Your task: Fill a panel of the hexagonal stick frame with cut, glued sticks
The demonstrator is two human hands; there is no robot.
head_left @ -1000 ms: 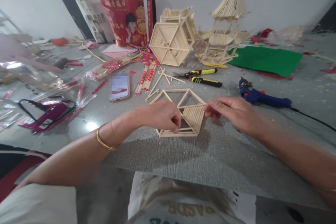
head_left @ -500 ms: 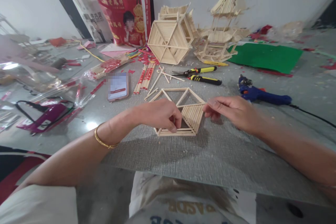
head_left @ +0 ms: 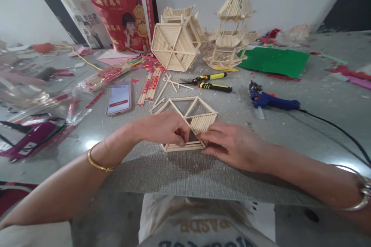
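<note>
A hexagonal frame of thin wooden sticks (head_left: 205, 122) lies flat before me, with spokes meeting at its centre. Its right-hand triangle is filled with sticks laid side by side; a few more run along the near edge. My left hand (head_left: 166, 128) reaches over the frame from the left, thumb and fingers closed on a wooden stick (head_left: 189, 144) at that near edge. At the near right corner, my right hand (head_left: 234, 142) has its thumb and fingers on either side of the frame. Its palm hides part of the filled triangle.
A blue glue gun (head_left: 275, 101) with a cord lies right. Yellow-black pliers (head_left: 208, 82), loose sticks (head_left: 162, 90) and a phone (head_left: 119, 98) lie beyond the frame. Behind stand a hexagonal stick model (head_left: 175, 44), a stick tower (head_left: 232, 27), green sheet (head_left: 275, 61) and red bag (head_left: 127, 11).
My right hand has come left and nearer, from the frame's right corner to its near right corner. My left hand keeps its place on the near edge. The whole view has shifted.
</note>
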